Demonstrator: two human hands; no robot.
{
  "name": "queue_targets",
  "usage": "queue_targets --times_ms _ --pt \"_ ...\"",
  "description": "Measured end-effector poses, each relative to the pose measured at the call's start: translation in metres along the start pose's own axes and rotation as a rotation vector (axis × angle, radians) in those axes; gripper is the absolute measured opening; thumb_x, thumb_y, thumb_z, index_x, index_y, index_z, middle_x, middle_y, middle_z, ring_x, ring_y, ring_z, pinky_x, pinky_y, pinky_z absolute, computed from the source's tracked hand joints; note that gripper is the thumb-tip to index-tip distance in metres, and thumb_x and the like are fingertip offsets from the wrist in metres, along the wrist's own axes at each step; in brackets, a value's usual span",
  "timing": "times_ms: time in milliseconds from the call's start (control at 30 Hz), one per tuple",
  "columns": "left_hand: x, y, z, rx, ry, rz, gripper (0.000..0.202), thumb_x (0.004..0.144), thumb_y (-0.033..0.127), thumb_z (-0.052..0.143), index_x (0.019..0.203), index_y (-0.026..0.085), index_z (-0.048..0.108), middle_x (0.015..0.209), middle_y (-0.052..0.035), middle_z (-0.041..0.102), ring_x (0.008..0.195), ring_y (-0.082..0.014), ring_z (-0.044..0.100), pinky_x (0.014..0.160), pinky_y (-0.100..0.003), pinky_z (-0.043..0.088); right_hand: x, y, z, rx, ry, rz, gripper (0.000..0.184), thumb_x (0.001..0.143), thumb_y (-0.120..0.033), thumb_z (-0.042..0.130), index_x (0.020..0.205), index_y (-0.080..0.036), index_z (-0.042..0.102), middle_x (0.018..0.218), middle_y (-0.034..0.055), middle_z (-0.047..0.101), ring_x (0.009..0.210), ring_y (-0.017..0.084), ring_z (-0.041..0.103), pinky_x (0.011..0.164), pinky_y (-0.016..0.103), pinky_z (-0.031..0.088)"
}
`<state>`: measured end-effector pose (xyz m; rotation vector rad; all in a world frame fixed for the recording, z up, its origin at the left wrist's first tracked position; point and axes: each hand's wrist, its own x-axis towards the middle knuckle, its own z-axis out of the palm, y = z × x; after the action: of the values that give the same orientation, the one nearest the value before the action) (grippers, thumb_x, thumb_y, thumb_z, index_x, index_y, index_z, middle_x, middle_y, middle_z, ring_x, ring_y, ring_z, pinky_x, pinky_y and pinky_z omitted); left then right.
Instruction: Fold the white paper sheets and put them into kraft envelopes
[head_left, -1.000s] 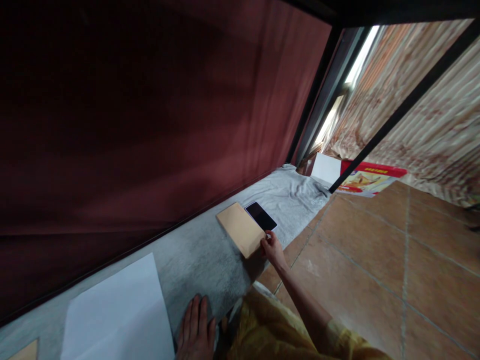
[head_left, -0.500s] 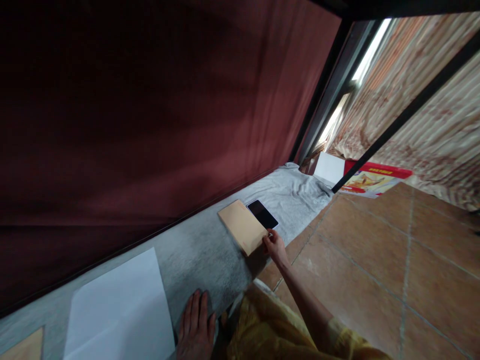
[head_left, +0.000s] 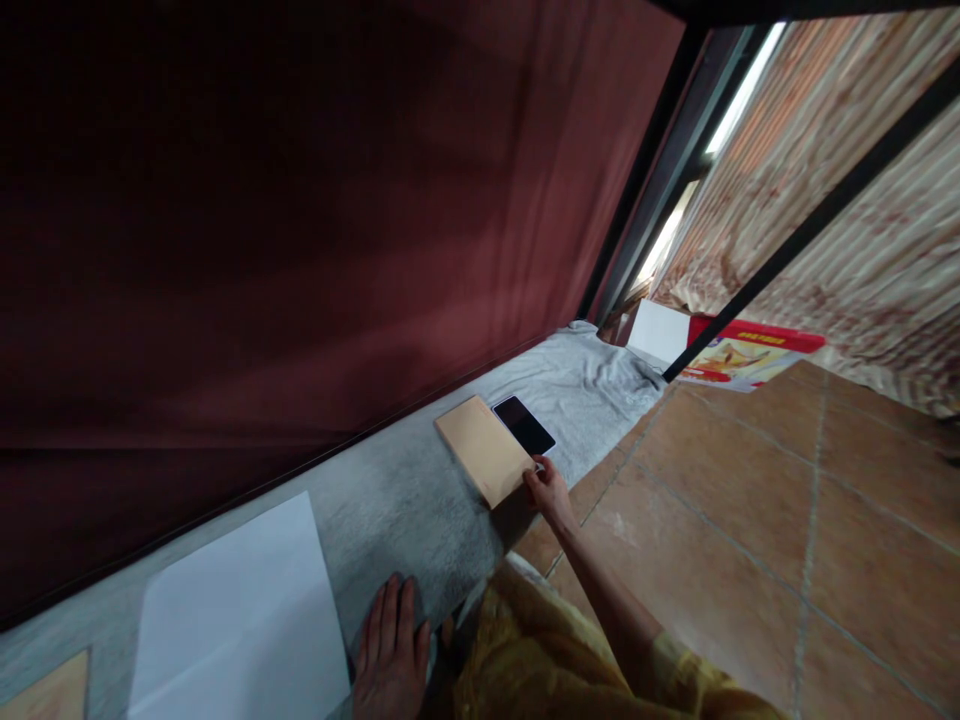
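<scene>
A tan paper envelope (head_left: 484, 450) lies on the grey cloth-covered ledge (head_left: 390, 500). My right hand (head_left: 547, 490) pinches its near right corner between thumb and fingers. Partly beside and behind the envelope is a dark-screened phone (head_left: 525, 425) with a pale edge. My left hand (head_left: 394, 645) rests flat on the grey cloth with its fingers stretched out and holds nothing. Just left of that hand is a large white sheet of paper (head_left: 240, 610) with a faint crease.
Another tan piece (head_left: 56, 690) shows at the bottom left corner. A dark red curtain (head_left: 375, 250) rises behind the ledge. On the right stand a slanting black bar (head_left: 810, 225), a red and white printed box (head_left: 739, 355) and a striped curtain (head_left: 847, 180) above the brown tiled floor (head_left: 720, 560).
Almost nothing differs; the view has shifted very slightly. My right hand keeps its pinch on the envelope's corner, and my left hand stays flat on the cloth.
</scene>
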<state>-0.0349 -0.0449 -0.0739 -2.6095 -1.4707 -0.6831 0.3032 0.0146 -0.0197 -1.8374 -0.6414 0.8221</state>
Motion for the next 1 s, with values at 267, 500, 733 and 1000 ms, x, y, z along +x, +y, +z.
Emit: queue_targets --times_ms 267,500,733,1000 --pt "-0.001 0.002 -0.001 -0.011 -0.017 -0.007 0.072 0.099 0.031 0.043 0.162 0.024 0.01 0.163 -0.0137 0.035 0.147 -0.0319 0.037 0.118 -0.051 0.035 -0.016 -0.02 -0.006 -0.429 0.114 -0.279 0.041 0.095 -0.036 0.043 0.128 -0.018 0.061 0.077 0.0028 0.069 0.068 0.02 0.065 0.064 0.028 0.046" --pt "-0.001 0.007 -0.006 0.011 -0.046 -0.052 0.069 0.099 0.03 0.043 0.161 0.023 0.013 0.16 -0.0131 0.04 0.147 -0.0305 0.038 0.116 -0.049 0.038 -0.041 -0.022 0.013 -0.46 -0.081 -0.471 0.032 0.098 -0.029 0.042 0.12 -0.023 0.065 0.102 0.0058 0.075 0.085 0.02 0.071 0.076 0.028 0.051" --pt "0.004 0.018 -0.04 -0.008 -0.104 -0.139 0.064 0.099 0.025 0.042 0.16 0.024 0.021 0.162 -0.0094 0.037 0.148 -0.0248 0.036 0.113 -0.043 0.044 -0.094 0.007 0.078 -0.171 -0.513 -0.531 0.026 0.092 -0.029 0.049 0.103 -0.02 0.071 0.098 0.0096 0.074 0.09 0.023 0.07 0.084 0.036 0.056" --pt "-0.031 -0.09 -0.094 -0.002 0.208 -0.766 0.053 0.096 0.038 0.047 0.143 0.016 0.048 0.151 -0.0193 0.047 0.143 -0.0341 0.041 0.114 -0.053 0.041 -0.165 0.015 0.16 0.044 -0.915 -0.03 0.028 0.081 -0.042 0.062 0.1 -0.022 0.072 0.097 0.0087 0.073 0.082 0.022 0.068 0.071 0.036 0.058"
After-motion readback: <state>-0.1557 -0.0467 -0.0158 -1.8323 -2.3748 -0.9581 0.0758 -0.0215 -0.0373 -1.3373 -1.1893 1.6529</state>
